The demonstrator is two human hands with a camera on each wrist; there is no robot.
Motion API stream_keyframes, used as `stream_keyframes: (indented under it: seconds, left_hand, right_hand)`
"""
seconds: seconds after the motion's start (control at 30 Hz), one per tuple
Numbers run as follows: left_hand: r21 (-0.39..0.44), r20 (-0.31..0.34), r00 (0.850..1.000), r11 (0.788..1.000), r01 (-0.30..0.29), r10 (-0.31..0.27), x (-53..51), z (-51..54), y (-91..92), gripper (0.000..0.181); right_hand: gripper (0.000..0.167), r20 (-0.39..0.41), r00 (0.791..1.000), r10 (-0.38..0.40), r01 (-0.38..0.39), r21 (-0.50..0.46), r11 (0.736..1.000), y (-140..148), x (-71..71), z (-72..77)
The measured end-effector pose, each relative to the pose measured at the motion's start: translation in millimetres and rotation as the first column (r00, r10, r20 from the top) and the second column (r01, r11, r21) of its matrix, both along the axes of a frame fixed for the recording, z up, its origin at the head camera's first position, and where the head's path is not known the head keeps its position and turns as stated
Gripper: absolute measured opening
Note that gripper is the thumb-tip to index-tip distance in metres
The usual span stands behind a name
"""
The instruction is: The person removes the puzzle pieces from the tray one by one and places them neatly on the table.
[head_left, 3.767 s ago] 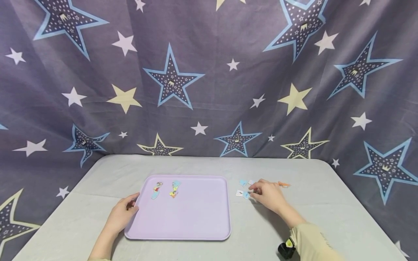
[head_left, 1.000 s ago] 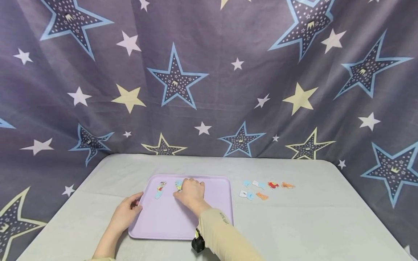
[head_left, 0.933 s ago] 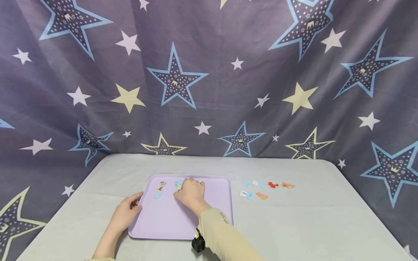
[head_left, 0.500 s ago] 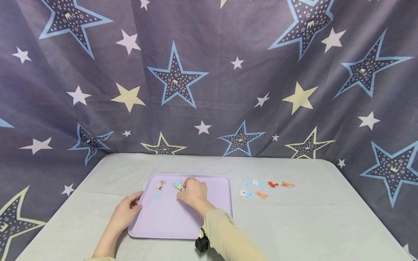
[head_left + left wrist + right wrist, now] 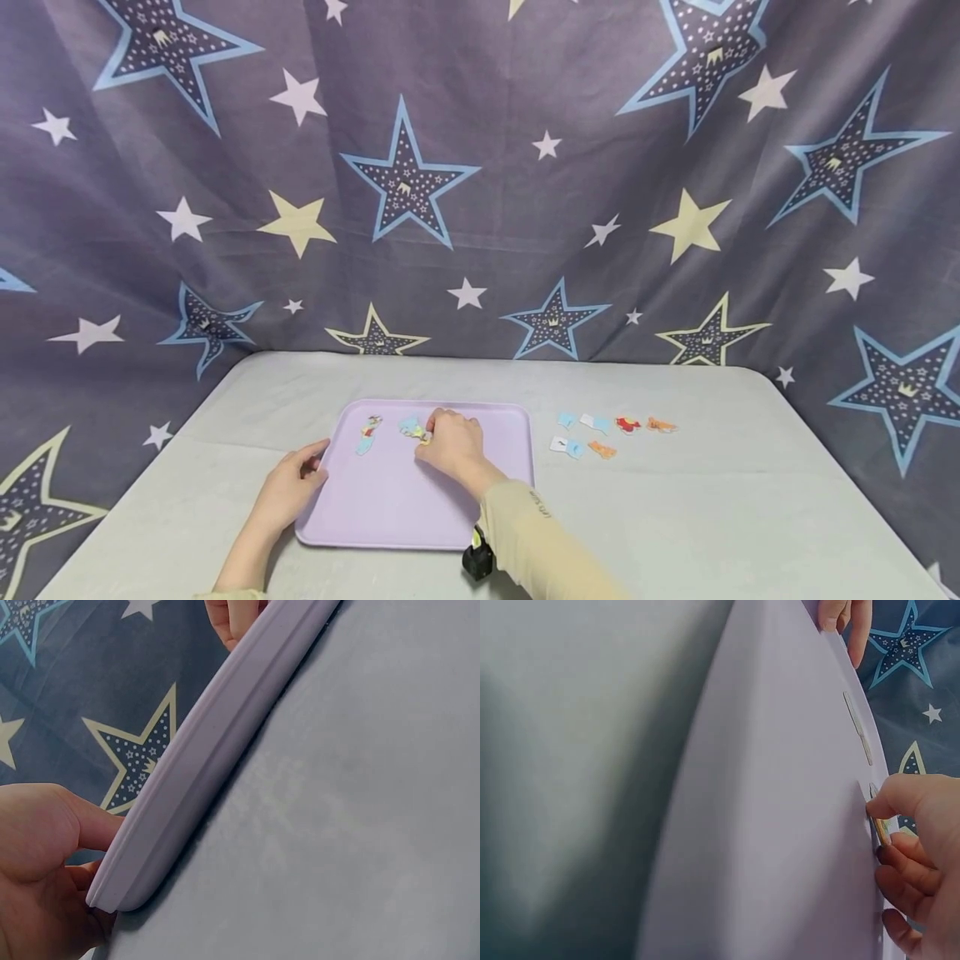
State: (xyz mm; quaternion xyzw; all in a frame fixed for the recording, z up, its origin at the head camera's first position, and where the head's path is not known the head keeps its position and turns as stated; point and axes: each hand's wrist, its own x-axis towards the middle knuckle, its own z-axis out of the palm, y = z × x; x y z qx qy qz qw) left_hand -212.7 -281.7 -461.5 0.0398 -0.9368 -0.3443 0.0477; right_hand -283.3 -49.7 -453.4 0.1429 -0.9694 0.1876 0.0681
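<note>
My left hand point(image 5: 289, 487) grips the left rim of a lilac tray point(image 5: 397, 517); in the left wrist view its thumb and fingers lie at the tray's edge. Near the tray's back my right hand point(image 5: 453, 443) pinches the right end of a blue-and-yellow joined puzzle piece point(image 5: 411, 427), which slants down to the right. Its far end is partly covered by the fingers. In the right wrist view, thumb and fingertips hold that puzzle piece low over the tray floor. Left of it lies a joined puzzle strip point(image 5: 367, 435) in red and light blue, untouched.
Right of the tray, loose pieces lie on the grey table point(image 5: 675, 517): a light blue one point(image 5: 566, 420), a red one point(image 5: 627, 426), two orange ones and white-and-blue ones point(image 5: 566, 447). A starry curtain point(image 5: 480, 250) hangs behind the table.
My right hand has left the loose pieces and come over the tray. In the last second it shifts slightly right, and the blue-and-yellow puzzle piece turns from upright to slanted. The left hand stays.
</note>
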Motion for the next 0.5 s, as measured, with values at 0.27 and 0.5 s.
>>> stream_keyframes:
  seconds: [0.27, 0.5]
  left_hand:
    - [-0.004, 0.004, 1.0, 1.0, -0.003, 0.003, -1.6, 0.3, 0.8, 0.047]
    - [-0.012, 0.01, 1.0, 1.0, -0.012, 0.012, -1.7, -1.5, 0.3, 0.047]
  right_hand:
    - [0.027, 0.01, 1.0, 0.015, -0.014, -0.046, 0.999, 3.0, 0.1, 0.2]
    - [0.028, -0.021, 0.999, 0.039, -0.04, -0.066, 0.997, 4.7, 1.3, -2.3]
